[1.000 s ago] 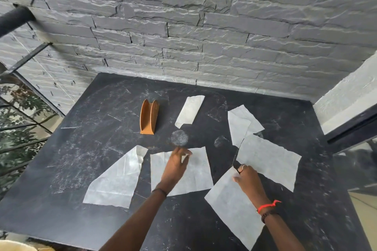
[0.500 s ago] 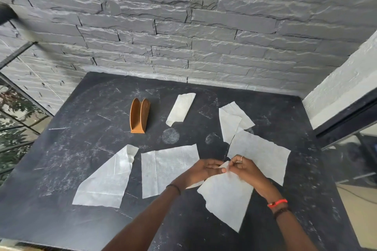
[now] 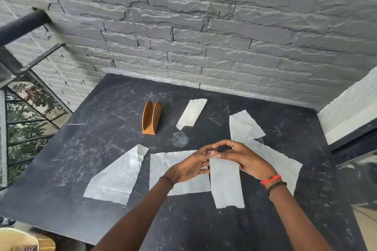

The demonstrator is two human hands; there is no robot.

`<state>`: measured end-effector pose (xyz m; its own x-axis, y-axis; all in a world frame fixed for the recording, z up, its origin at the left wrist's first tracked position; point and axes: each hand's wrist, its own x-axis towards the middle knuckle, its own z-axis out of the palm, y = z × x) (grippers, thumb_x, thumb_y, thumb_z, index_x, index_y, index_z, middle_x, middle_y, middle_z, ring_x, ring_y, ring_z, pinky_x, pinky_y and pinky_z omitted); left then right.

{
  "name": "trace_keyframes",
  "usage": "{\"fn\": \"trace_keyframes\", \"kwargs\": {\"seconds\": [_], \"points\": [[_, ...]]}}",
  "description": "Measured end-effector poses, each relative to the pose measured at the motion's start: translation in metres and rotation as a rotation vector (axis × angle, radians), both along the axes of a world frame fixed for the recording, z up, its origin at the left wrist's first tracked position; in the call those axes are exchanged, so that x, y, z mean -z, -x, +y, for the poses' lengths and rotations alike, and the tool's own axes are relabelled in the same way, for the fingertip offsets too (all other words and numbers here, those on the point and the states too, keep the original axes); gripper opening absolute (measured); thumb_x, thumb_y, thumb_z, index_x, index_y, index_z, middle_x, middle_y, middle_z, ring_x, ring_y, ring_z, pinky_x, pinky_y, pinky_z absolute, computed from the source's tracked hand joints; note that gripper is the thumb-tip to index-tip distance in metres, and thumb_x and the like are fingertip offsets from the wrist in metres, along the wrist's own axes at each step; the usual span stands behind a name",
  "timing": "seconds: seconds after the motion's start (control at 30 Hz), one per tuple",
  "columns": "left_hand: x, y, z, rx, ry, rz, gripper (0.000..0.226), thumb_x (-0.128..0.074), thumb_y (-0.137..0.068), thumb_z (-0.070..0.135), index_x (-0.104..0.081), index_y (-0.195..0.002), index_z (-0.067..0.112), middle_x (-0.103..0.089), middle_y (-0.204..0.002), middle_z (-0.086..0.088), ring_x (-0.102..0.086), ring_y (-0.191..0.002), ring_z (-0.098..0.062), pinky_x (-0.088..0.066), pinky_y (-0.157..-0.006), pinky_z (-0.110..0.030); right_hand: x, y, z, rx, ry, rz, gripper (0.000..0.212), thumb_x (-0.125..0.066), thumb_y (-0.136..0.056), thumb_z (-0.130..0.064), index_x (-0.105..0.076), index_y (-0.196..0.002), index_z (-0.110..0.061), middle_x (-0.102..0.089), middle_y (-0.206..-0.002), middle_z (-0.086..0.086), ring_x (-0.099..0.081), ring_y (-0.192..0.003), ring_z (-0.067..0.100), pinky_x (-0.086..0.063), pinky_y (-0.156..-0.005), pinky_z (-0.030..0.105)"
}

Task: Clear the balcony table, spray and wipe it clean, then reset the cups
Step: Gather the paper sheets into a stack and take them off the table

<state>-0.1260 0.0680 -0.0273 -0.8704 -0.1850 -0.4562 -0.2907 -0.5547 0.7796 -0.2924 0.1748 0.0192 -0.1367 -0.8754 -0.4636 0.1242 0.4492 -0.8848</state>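
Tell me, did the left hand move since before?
Yes. The left hand slid right, away from the wooden holder, and now pinches the folded napkin with the right hand.

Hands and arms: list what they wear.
No sleeves are worn. The left hand has a thin dark band at its wrist. The right hand wears a slim ring, with a red band and a dark beaded bracelet at its wrist.

The left hand [image 3: 188,168] and right hand [image 3: 247,160] hide the top of the paper strip [image 3: 226,185], and the picture's edge cuts off a pale round thing [image 3: 19,239].
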Motion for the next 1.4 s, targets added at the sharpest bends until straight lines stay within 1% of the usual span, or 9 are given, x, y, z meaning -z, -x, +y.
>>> {"fn": "trace_keyframes", "kwargs": {"seconds": [0.17, 0.3, 0.43, 0.63, 0.87, 0.97, 1.07, 1.17, 1.4], "points": [[0.006, -0.020, -0.022, -0.076, 0.045, -0.051, 0.032, -0.065, -0.090, 0.024, -0.065, -0.119, 0.012, -0.068, -0.118, -0.005, -0.061, -0.112, -0.021, -0.044, -0.103, -0.034, 0.008, 0.003, -0.022, -0.011, -0.009, 0.030, 0.033, -0.077, -0.075, -0.021, -0.065, -0.106, -0.017, -0.065, -0.092, 0.007, -0.064, -0.082, 0.015, -0.049, -0.063, 0.021], [0.008, -0.048, -0.045, -0.125, 0.123, -0.170, 0.018, -0.066, -0.090, 0.021, -0.071, -0.105, 0.013, -0.074, -0.099, 0.004, -0.067, -0.095, -0.011, -0.052, -0.081, -0.021, 0.023, 0.010, -0.026, -0.239, -0.152, 0.059, 0.047, -0.082, -0.068, -0.019, -0.064, -0.110, -0.008, -0.068, -0.106, 0.014, -0.065, -0.096, 0.020, -0.048, -0.089, 0.029], [0.006, -0.077, -0.063, -0.214, 0.246, -0.221, 0.018, -0.073, -0.084, 0.034, -0.068, -0.093, 0.020, -0.063, -0.084, 0.009, -0.057, -0.077, -0.006, -0.045, -0.073, -0.017, 0.034, 0.011, -0.025, -0.486, -0.295, 0.144, 0.057, -0.086, -0.060, -0.036, -0.067, -0.100, 0.000, -0.068, -0.096, 0.008, -0.063, -0.094, 0.023, -0.045, -0.085, 0.030], [0.011, -0.109, -0.079, -0.235, 0.435, -0.293, 0.027, -0.070, -0.086, 0.036, -0.067, -0.093, 0.010, -0.068, -0.096, 0.000, -0.064, -0.097, -0.014, -0.046, -0.095, -0.033, 0.052, -0.002, -0.029, -0.144, -0.244, -0.245, 0.033, -0.065, -0.084, -0.008, -0.061, -0.117, -0.005, -0.067, -0.116, 0.012, -0.065, -0.104, 0.021, -0.053, -0.086, 0.030], [0.029, -0.114, -0.091, -0.353, 0.512, -0.436, 0.030, -0.064, -0.091, 0.023, -0.064, -0.106, -0.004, -0.065, -0.076, 0.000, -0.063, -0.055, -0.001, -0.050, -0.050, -0.016, 0.073, -0.022, -0.039, 0.129, -0.304, -0.194, 0.033, -0.070, -0.082, -0.013, -0.064, -0.114, -0.010, -0.072, -0.106, 0.011, -0.071, -0.087, 0.018, -0.057, -0.067, 0.027], [0.033, -0.113, -0.093, -0.381, 0.479, -0.440, 0.045, -0.071, -0.084, 0.037, -0.060, -0.112, 0.002, -0.067, -0.095, -0.005, -0.068, -0.072, -0.006, -0.052, -0.056, -0.016, 0.079, -0.029, -0.041, 0.201, -0.271, -0.201, 0.026, -0.068, -0.083, -0.010, -0.064, -0.109, -0.008, -0.071, -0.104, 0.012, -0.071, -0.084, 0.019, -0.058, -0.066, 0.027], [0.037, -0.118, -0.092, -0.277, 0.451, -0.431, 0.056, -0.078, -0.078, 0.034, -0.057, -0.124, 0.012, -0.065, -0.121, -0.006, -0.065, -0.108, -0.022, -0.055, -0.091, -0.033, 0.093, -0.035, -0.043, 0.238, -0.274, -0.072, 0.024, -0.069, -0.081, -0.002, -0.059, -0.102, -0.006, -0.069, -0.102, 0.013, -0.068, -0.084, 0.022, -0.058, -0.069, 0.034], [0.047, -0.121, -0.093, -0.167, 0.574, -0.485, 0.065, -0.079, -0.078, 0.014, -0.047, -0.135, 0.012, -0.057, -0.133, -0.012, -0.060, -0.113, -0.026, -0.050, -0.099, -0.039, 0.106, -0.039, -0.045, 0.253, -0.260, 0.181, 0.022, -0.070, -0.076, 0.003, -0.060, -0.087, -0.012, -0.066, -0.094, 0.012, -0.065, -0.082, 0.025, -0.057, -0.075, 0.047], [0.055, -0.119, -0.092, -0.083, 0.839, -0.612, 0.076, -0.079, -0.077, 0.014, -0.038, -0.141, 0.011, -0.054, -0.110, -0.009, -0.053, -0.093, -0.024, -0.039, -0.080, -0.019, 0.107, -0.050, -0.055, 0.198, -0.106, 0.722, 0.026, -0.069, -0.074, -0.002, -0.061, -0.099, -0.007, -0.064, -0.088, 0.003, -0.060, -0.085, 0.023, -0.040, -0.071, 0.024]]}}
